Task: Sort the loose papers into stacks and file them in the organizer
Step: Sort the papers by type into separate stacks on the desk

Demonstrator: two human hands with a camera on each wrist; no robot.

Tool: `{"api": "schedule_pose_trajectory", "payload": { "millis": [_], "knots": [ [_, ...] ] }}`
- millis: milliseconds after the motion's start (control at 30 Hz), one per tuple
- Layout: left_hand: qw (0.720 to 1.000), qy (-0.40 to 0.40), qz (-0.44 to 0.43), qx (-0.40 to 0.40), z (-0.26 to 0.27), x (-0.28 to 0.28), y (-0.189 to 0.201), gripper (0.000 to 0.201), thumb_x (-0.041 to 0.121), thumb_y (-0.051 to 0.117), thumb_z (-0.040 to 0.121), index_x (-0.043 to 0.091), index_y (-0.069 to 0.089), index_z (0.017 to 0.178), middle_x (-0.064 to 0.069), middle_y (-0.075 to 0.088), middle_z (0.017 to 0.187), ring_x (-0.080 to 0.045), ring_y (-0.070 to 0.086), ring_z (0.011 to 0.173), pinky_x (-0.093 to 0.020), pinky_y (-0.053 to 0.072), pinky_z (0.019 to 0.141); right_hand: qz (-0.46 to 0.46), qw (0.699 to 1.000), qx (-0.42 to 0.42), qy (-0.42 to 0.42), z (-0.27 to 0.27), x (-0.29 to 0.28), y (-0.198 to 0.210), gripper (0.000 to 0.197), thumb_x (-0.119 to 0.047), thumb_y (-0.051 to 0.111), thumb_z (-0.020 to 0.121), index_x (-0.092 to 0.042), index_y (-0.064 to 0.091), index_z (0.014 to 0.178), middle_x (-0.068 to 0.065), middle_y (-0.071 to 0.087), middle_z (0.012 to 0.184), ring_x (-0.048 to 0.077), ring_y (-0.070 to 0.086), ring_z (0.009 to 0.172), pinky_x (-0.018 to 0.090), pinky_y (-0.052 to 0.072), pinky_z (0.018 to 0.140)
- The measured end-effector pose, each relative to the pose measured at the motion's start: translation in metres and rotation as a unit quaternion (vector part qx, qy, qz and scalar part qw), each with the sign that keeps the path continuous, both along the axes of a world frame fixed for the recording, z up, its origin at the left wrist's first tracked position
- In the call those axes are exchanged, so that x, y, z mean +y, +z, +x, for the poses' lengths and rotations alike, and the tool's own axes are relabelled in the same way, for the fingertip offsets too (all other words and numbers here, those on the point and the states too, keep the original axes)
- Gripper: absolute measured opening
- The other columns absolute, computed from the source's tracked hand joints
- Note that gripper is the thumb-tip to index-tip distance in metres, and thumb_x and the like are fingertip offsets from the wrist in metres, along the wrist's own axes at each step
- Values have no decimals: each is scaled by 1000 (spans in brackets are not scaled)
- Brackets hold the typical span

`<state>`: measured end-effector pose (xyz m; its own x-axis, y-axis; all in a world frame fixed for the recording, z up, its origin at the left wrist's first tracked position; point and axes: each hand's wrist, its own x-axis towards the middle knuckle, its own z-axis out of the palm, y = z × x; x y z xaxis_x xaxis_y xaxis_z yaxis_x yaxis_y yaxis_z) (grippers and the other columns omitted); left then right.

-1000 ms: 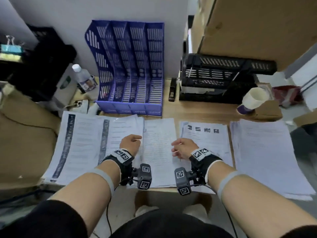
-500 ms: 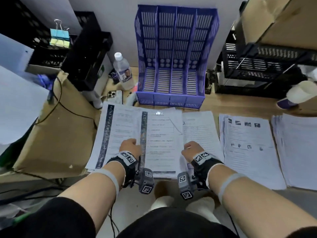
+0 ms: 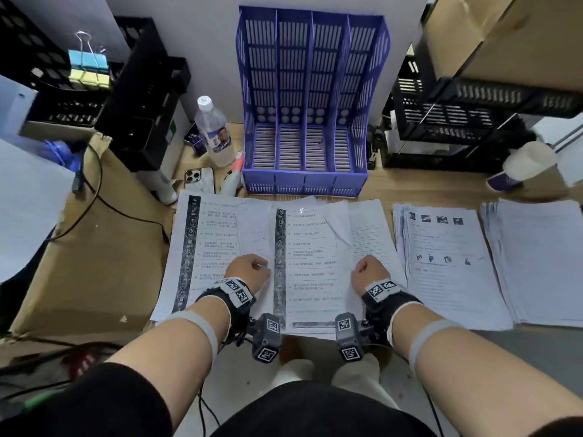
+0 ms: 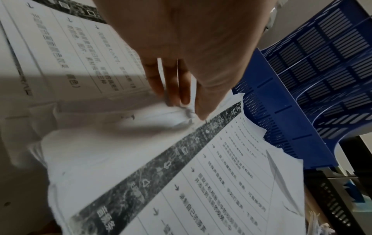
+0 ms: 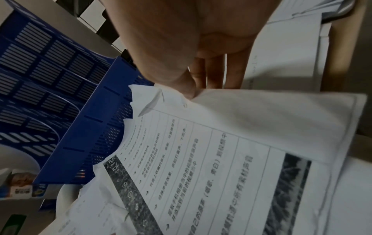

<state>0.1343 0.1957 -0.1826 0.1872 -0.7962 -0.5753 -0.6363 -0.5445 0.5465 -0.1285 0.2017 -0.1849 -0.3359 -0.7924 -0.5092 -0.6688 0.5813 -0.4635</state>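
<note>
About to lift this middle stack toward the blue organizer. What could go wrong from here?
1. The middle stack is uneven, with corners sticking out at the far edge; loose sheets may slip when lifted.
2. Its left edge overlaps the left stack, so the left hand might drag those pages along.
3. The water bottle and phone sit close to the organizer; a swinging stack could knock them.

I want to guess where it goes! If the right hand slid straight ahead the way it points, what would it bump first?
Probably the blue organizer. The right hand grips the papers and points away from the person, across the sheets toward the organizer's low front wall. Depth is hard to judge, so this is a guess.
</note>
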Motion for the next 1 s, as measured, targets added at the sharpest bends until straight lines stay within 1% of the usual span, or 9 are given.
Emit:
{"api": "schedule_pose_trajectory", "payload": {
  "millis": [100,200,300,400,567,667,767,900,1000],
  "knots": [
    [997,1,47,63,-6,-1,0,24,16,67,85,17,64,109,-3,64,97,-23,65,84,-29,53,77,31,999,-21,-18,-4,-1,-3,16,-9,51,84,-21,41,81,1,50,78,19,48,64,31,44,58],
    [989,-23,80,124,-8,-1,3,27,7,57,88,15,66,112,-11,67,97,-26,65,83,-33,52,74,77,996,-36,-23,-5,-2,-2,25,-20,58,82,-16,42,101,5,58,88,24,57,76,32,49,67],
    [994,-68,34,75,-1,-1,2,29,12,59,89,19,69,115,-2,64,108,-22,63,99,-24,45,79,99,995,-22,-11,-5,-3,-1,39,-25,59,80,-15,39,112,5,58,99,26,59,87,34,52,78],
    [1000,-25,-4,-17,8,-3,-1,32,16,67,84,20,65,115,-5,62,115,-23,62,94,-28,51,82,104,994,-28,-24,-4,-3,1,48,-18,61,80,-13,39,123,4,59,93,25,60,82,31,48,70],
    [995,72,4,-63,9,-4,-2,66,22,76,76,14,41,132,-16,42,133,-36,57,111,-41,50,97,105,994,-1,5,-14,-2,2,8,-20,55,86,-12,56,83,5,62,88,22,55,75,25,43,64],
    [990,103,42,-86,8,-8,-4,79,29,75,75,8,32,138,-20,41,137,-39,48,122,-48,45,102,66,998,9,13,-18,1,4,30,-19,46,91,-13,45,62,6,50,64,23,48,64,25,35,56],
    [981,103,101,-131,9,-13,-3,88,38,72,74,3,23,139,-25,35,139,-42,42,126,-50,42,104,69,997,1,23,-19,3,6,13,-12,45,89,-9,49,77,7,54,76,24,51,71,27,38,63],
    [982,120,131,-58,8,-17,-2,96,33,74,74,0,14,141,-23,49,128,-41,54,115,-48,50,97,62,997,-33,13,-19,7,3,6,-14,46,88,-13,45,94,3,54,88,21,52,81,27,39,69],
    [986,108,126,2,8,-15,1,69,27,69,73,-5,43,129,-20,64,112,-38,65,100,-45,57,86,42,999,-29,2,-21,10,6,5,-13,48,88,-9,50,91,7,57,84,25,55,77,29,41,65]
  ]
}}
